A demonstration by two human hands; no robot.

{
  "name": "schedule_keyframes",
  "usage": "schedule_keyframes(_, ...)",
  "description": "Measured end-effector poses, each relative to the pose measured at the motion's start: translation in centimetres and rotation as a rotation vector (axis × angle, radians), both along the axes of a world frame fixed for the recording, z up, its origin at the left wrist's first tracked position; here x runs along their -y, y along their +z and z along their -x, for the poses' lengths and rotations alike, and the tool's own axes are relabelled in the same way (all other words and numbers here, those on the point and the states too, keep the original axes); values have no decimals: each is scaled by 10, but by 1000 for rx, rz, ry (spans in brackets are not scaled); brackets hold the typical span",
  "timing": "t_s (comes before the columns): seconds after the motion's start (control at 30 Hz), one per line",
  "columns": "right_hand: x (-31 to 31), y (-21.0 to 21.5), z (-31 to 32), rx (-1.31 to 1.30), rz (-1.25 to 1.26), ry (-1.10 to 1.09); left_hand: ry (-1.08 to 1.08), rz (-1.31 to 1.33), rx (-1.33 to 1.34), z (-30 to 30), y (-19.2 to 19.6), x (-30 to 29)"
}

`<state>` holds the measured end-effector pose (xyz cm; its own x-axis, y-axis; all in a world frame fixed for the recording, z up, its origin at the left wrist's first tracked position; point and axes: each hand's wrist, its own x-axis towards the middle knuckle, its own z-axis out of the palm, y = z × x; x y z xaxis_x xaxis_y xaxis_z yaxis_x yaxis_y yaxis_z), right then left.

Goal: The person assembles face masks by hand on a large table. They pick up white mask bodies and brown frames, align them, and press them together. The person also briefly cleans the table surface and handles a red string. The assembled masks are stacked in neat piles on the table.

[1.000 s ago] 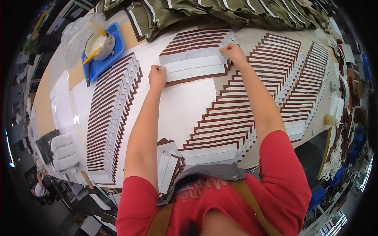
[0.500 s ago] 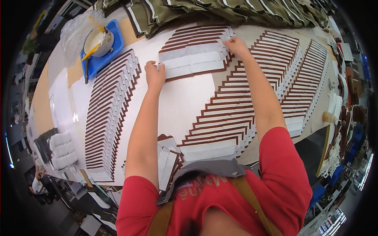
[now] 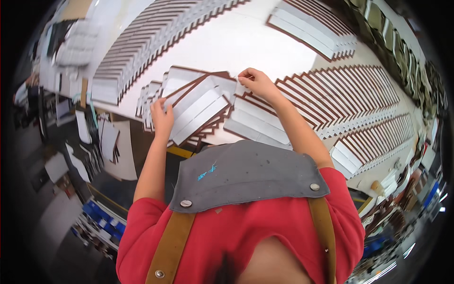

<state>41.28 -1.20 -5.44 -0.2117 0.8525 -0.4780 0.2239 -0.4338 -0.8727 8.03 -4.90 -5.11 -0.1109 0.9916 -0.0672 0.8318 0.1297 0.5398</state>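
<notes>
A loose pile of white panels with brown edging point(image 3: 201, 106) lies askew at the table's near edge, in front of me. My left hand point(image 3: 162, 118) is at the left end of the top panel, thumb and fingers closing on its edge. Just past the pile's upper right corner is my right hand point(image 3: 257, 84), its thumb and fingertips pinched together. Something small and pale shows at those fingertips, too small to name. Right of the pile, below my right hand, a fanned row of similar panels point(image 3: 257, 124) begins and runs away to the right.
Another fanned row point(image 3: 137, 52) stretches along the left. At the far side sits a shorter row point(image 3: 302, 33). A narrower row point(image 3: 347, 158) lies at the right. Olive-green fabric pieces point(image 3: 395, 42) line the far right edge. A white bundled stack point(image 3: 78, 45) stands at the left.
My view has turned, and both hands have moved from the far short row back to the near pile. The panel at the far row is no longer between my hands.
</notes>
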Motion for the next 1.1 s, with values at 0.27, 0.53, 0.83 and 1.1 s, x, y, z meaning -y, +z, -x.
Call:
schedule_keyframes(0.27, 12, -14, 75, 291, -136, 129, 381, 42, 68, 28, -28, 114)
schedule_keyframes(0.53, 17, -27, 90, 458, -234, 188, 540, 64, 304, 30, -20, 116)
schedule_keyframes(0.83, 39, -16, 71, -155, -14, -253, 447, -88, 261, 18, -21, 113)
schedule_keyframes(1.1, 44, -6, 81, -7, 122, -142, 433, -62, 584, 34, -25, 95)
